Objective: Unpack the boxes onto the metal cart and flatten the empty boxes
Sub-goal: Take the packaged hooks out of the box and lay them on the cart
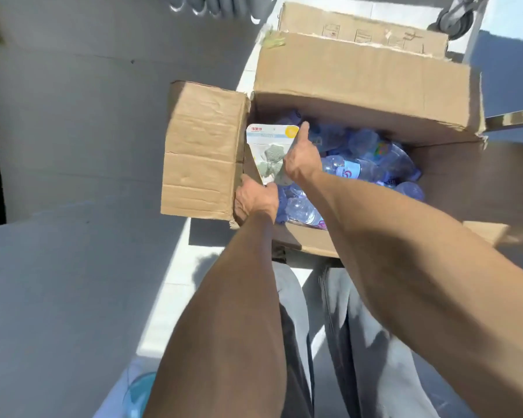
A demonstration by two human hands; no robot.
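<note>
An open cardboard box (360, 86) stands on the floor in front of me, its flaps spread out. Inside lie several clear blue plastic bottles (372, 158). At the box's left end a white carded blister pack (269, 149) with a grey-green item sticks up. My right hand (302, 158) grips the pack's right edge, thumb raised along it. My left hand (255, 199) holds the pack's lower corner beside the box's left flap (203, 149).
A second cardboard box (360, 25) stands behind the open one. A caster wheel (456, 19) of a cart shows at the top right, with a metal edge (514, 117) at the right. Grey floor lies to the left. My legs stand below the box.
</note>
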